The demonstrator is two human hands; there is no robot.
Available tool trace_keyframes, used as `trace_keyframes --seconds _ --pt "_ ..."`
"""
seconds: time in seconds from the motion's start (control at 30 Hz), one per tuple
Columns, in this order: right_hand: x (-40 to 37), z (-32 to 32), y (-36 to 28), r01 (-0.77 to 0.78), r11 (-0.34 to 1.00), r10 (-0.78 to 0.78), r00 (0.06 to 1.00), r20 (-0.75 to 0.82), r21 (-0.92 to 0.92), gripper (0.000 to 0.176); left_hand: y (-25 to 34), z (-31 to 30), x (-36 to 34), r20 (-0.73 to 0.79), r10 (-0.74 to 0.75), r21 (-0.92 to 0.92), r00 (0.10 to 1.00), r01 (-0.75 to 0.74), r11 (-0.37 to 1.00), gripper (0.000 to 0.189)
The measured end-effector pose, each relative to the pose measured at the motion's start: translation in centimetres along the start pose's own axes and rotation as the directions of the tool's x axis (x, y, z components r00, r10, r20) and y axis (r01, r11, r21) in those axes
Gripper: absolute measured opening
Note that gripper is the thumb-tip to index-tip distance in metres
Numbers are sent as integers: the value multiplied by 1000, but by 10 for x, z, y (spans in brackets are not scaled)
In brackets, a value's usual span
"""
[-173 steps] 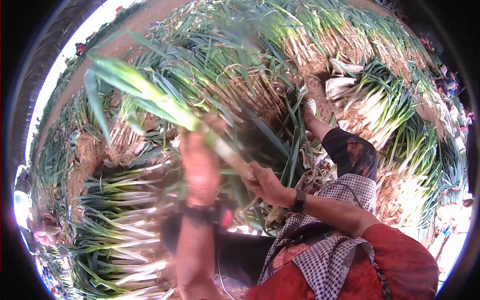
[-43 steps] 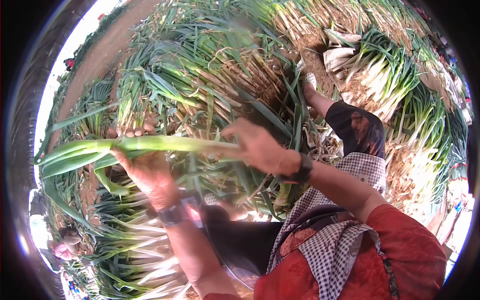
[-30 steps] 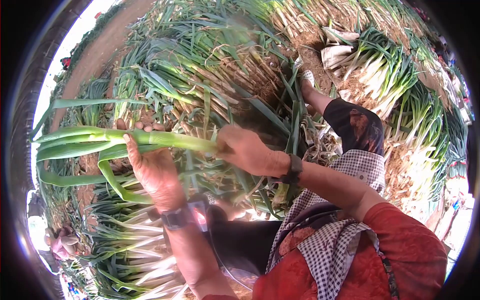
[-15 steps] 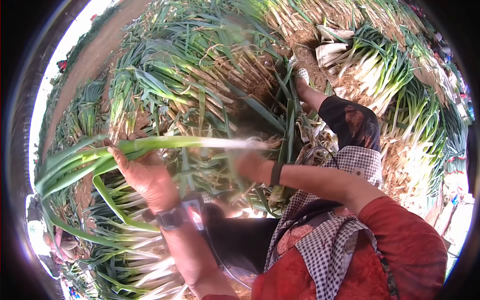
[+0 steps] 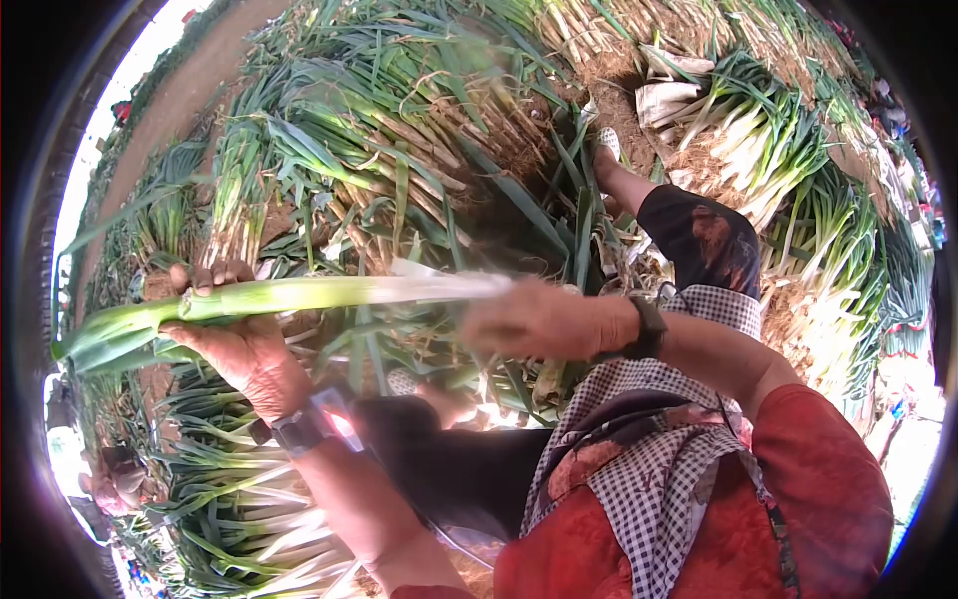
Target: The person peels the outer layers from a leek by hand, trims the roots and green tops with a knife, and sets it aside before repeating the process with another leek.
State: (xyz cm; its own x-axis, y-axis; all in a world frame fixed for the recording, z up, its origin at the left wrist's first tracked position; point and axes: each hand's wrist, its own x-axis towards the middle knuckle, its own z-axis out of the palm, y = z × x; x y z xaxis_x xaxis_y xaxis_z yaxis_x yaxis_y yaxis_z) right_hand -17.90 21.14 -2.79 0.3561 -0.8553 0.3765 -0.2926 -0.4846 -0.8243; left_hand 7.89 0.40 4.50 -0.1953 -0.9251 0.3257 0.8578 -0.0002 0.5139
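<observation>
A large green onion (image 5: 319, 292) lies across the view, its green leaves to the left and its white root end to the right. My left hand (image 5: 235, 334) is closed round the green part, thumb below and fingertips above. At the white end is my right hand (image 5: 544, 319), blurred by motion, its fingers closed near the roots. A pale strip of outer skin (image 5: 414, 268) stands away from the upper side of the stalk.
Piles of unpeeled green onions (image 5: 419, 140) lie ahead. White-stemmed onions (image 5: 264, 499) are laid in a row at the lower left, and more bundles (image 5: 758, 140) at the upper right. My foot (image 5: 607, 145) rests on the ground, and leaf scraps (image 5: 399, 349) lie below my hands.
The onion has shifted slightly left with my left hand. My right hand has moved right to the root end. A pale strip now stands off the stalk.
</observation>
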Motion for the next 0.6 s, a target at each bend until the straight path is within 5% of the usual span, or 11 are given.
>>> trace_keyframes --seconds 0.07,0.17,0.27,0.43,0.5,0.6 --pt "26 -19 -4 82 988 -114 956 -271 -127 23 -8 11 -2 13 -19 6 1000 19 1000 67" --pt "36 3 38 84 996 -79 990 -117 42 25 -12 6 3 176 -120 -106 977 140 984 65" --pt "25 -3 35 4 993 16 986 168 -121 28 -2 3 4 258 -171 -55 951 191 980 73" --pt "-49 -9 67 -4 911 136 947 292 -412 18 19 -1 2 275 -171 -78 946 199 977 70" --pt "-99 -11 102 -48 821 319 866 386 -569 19 31 -11 1 229 -133 -89 964 157 984 67" --pt "-113 -23 97 -131 559 750 501 432 -819 25 37 -13 -4 109 -76 2 991 76 997 72"
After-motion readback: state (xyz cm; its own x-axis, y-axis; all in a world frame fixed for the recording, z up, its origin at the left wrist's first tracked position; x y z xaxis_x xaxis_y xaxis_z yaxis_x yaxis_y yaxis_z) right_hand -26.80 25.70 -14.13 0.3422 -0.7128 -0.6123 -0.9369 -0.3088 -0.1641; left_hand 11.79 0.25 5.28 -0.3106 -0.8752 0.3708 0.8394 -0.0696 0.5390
